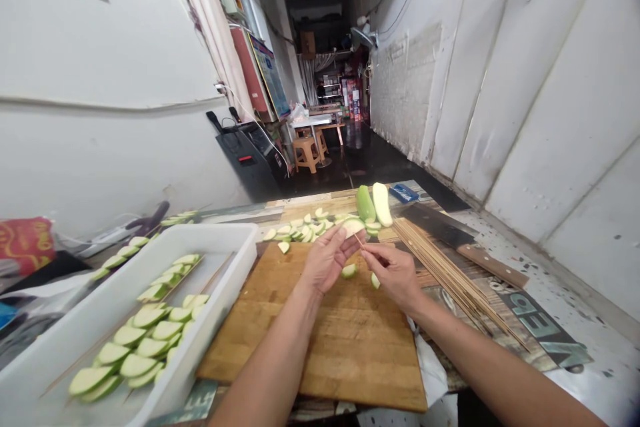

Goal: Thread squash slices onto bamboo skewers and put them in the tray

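My left hand pinches a pale, green-skinned vegetable slice above the far part of a wooden cutting board. Between the fingertips of my right hand is a thin bamboo skewer, its tip against the slice; whether it has gone through I cannot tell. Two loose slices lie on the board under my hands, one being a green-edged slice. Behind the board spreads a pile of cut slices. A halved green vegetable and a pale cut half lie at the back.
On the left stands a white plastic tray with several skewers of slices. To the right lie a bundle of bamboo skewers, a cleaver with a wooden handle, and a blue packet. Farther off are stools and a table.
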`<state>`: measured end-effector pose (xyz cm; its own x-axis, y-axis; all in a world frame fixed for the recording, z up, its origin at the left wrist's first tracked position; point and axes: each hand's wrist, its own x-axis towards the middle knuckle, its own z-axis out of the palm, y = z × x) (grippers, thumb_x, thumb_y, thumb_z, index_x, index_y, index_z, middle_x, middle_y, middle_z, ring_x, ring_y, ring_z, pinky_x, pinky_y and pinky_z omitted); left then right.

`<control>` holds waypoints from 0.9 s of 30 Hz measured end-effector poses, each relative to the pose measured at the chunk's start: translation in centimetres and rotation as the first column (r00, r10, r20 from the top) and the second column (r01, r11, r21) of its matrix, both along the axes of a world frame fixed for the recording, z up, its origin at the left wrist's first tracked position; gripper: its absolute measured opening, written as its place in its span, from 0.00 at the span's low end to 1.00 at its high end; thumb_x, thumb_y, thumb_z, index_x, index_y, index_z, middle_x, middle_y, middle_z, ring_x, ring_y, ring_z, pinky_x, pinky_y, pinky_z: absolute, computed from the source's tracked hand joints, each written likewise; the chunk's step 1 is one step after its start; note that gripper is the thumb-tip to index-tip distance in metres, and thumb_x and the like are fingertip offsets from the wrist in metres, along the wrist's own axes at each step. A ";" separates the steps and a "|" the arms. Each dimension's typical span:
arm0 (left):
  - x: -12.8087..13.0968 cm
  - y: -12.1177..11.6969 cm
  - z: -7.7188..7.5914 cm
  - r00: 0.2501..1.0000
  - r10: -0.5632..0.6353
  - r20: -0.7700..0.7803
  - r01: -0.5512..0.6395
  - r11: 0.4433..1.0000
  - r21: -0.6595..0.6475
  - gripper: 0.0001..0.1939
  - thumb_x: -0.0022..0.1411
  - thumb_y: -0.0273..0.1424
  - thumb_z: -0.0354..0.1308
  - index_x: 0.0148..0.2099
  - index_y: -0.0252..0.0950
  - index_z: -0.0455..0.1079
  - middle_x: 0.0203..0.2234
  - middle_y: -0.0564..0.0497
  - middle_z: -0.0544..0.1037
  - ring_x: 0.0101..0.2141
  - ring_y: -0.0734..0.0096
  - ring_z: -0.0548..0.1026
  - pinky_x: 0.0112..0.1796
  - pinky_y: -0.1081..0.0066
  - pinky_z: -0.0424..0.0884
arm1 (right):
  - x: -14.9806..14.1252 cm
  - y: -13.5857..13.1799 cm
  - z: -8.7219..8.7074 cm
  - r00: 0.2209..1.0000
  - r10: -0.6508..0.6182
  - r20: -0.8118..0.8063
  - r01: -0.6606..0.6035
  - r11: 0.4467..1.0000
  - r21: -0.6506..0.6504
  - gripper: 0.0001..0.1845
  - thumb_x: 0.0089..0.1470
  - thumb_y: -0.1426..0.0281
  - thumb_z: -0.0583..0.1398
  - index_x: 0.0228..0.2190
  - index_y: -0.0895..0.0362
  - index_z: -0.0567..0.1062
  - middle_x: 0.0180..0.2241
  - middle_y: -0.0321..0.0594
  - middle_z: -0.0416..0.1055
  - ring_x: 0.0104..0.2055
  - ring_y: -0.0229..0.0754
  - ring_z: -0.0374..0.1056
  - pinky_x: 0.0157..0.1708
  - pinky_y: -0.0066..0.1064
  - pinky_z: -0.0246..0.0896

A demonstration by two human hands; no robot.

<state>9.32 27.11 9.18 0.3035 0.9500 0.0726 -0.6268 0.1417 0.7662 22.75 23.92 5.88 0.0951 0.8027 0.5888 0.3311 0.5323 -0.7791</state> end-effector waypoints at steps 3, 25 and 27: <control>0.0 0.1 -0.2 0.999 0.033 -0.006 -0.033 0.999 -0.013 0.11 0.51 0.28 0.60 0.39 0.33 0.70 0.38 0.44 0.76 0.42 0.61 0.73 0.45 0.62 0.67 | 0.0 0.1 0.0 1.000 0.012 0.021 -0.012 1.000 -0.011 0.10 0.50 0.68 0.58 0.34 0.55 0.77 0.33 0.40 0.75 0.31 0.40 0.70 0.32 0.29 0.66; -1.5 2.3 -1.3 0.935 0.338 -0.108 -0.355 0.892 -0.280 0.04 0.53 0.25 0.58 0.34 0.32 0.69 0.28 0.48 0.76 0.30 0.70 0.76 0.36 0.69 0.72 | 0.2 -0.4 -1.0 0.949 0.179 0.259 -0.130 0.972 -0.197 0.13 0.54 0.69 0.52 0.31 0.55 0.77 0.29 0.38 0.75 0.29 0.40 0.68 0.30 0.27 0.59; -0.8 1.9 -1.5 0.948 0.285 -0.143 -0.315 0.908 -0.277 0.04 0.52 0.24 0.59 0.33 0.31 0.69 0.28 0.48 0.76 0.30 0.71 0.76 0.37 0.69 0.72 | 0.2 -0.4 -0.8 0.953 0.163 0.253 -0.115 0.974 -0.194 0.13 0.54 0.69 0.52 0.30 0.56 0.76 0.27 0.38 0.74 0.28 0.39 0.67 0.29 0.26 0.58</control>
